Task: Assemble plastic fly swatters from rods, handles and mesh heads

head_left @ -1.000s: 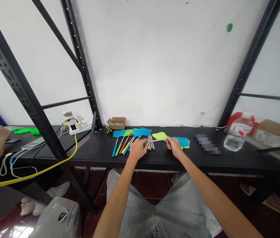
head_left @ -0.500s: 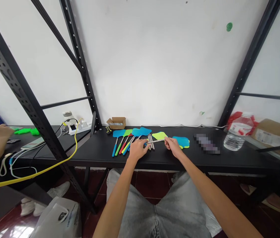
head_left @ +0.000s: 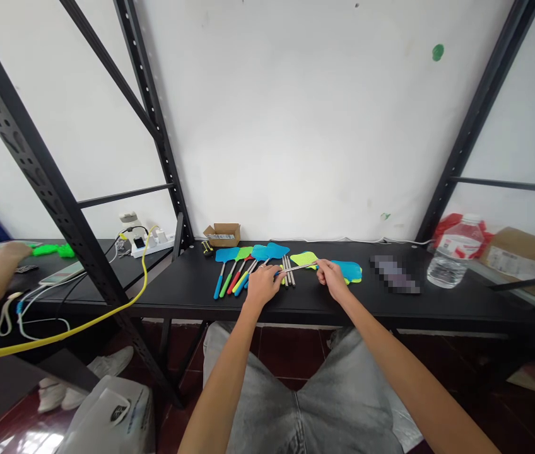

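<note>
A thin silver rod (head_left: 298, 268) with a blue end spans the gap between my two hands above the table. My left hand (head_left: 262, 285) is closed around the blue end. At the other end, my right hand (head_left: 332, 276) pinches the rod's tip. Several fly swatters (head_left: 229, 255) in blue, green and red lie fanned out left of my left hand, handles toward me. Loose metal rods (head_left: 288, 272) lie side by side under the held rod. A yellow-green swatter head (head_left: 303, 258) rests behind it, and stacked blue swatter heads (head_left: 350, 271) are beside my right hand.
A small open cardboard box (head_left: 224, 234) and a black-and-yellow item (head_left: 207, 248) stand at the back left. To the right are a blurred object (head_left: 395, 274), a water bottle (head_left: 454, 252) and a carton (head_left: 516, 252). A yellow cable (head_left: 141, 284) hangs at left, near a co-worker's hands (head_left: 2, 255).
My right hand has shifted slightly right, and the rod's right end sits a little higher. My left hand has barely moved. The co-worker's hands at far left have moved slightly.
</note>
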Demonstrator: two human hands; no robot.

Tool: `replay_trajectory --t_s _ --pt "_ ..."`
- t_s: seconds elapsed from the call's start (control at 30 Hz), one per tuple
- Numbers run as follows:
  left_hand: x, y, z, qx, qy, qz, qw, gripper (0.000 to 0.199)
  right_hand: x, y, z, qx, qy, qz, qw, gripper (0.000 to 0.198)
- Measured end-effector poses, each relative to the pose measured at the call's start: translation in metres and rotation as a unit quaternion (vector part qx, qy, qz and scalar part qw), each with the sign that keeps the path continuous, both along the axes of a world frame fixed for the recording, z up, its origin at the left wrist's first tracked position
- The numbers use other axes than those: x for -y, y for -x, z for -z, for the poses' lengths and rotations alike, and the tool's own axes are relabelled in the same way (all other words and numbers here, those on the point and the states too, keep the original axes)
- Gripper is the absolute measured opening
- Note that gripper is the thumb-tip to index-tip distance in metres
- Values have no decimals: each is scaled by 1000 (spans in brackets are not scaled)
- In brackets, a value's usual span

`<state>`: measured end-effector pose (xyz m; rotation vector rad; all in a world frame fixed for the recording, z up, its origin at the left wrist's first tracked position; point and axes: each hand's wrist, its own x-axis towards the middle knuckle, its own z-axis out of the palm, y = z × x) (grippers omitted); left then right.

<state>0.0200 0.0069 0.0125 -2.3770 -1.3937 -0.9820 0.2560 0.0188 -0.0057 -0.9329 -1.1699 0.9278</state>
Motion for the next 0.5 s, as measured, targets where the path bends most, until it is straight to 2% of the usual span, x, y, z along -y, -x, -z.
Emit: replay_trajectory --t_s 0.2,0.5 --pt "-1 0 1 5 -4 -8 1000 34 -1 -1 1 -62 4 2 998 30" --pt "-1 0 1 10 -1 -6 1000 31 -4 -1 3 -56 13 5 998 30"
